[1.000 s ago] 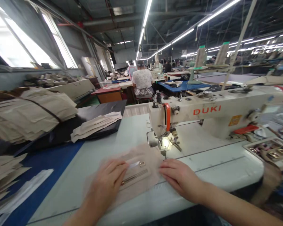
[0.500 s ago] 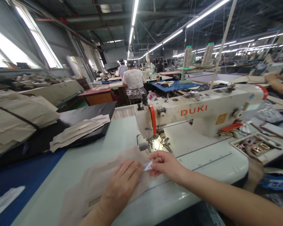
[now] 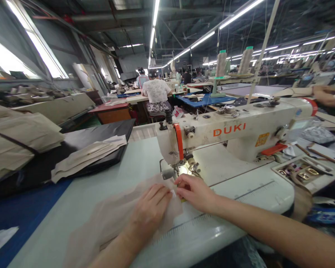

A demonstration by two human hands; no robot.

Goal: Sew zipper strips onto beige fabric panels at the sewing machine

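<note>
A thin beige fabric piece [image 3: 114, 216] lies on the pale sewing table [image 3: 134, 163], reaching up to the needle of the white DUKI sewing machine [image 3: 234, 130]. My left hand [image 3: 152, 208] lies flat on the fabric, fingers stretched toward the presser foot. My right hand [image 3: 194, 191] rests just right of it, fingertips pinched at the fabric's edge on a small pale bit beside the needle area.
A stack of beige cut pieces [image 3: 86, 154] lies on a black sheet at the left. Bundled beige fabric [image 3: 19, 137] is piled far left. A tray of small metal parts [image 3: 304, 173] sits right of the machine. A seated person [image 3: 156, 95] works at a table ahead.
The view has swung right. Both hands have slid the fabric up toward the needle and come close together; my right hand went from lying flat to pinching at the fabric's edge.
</note>
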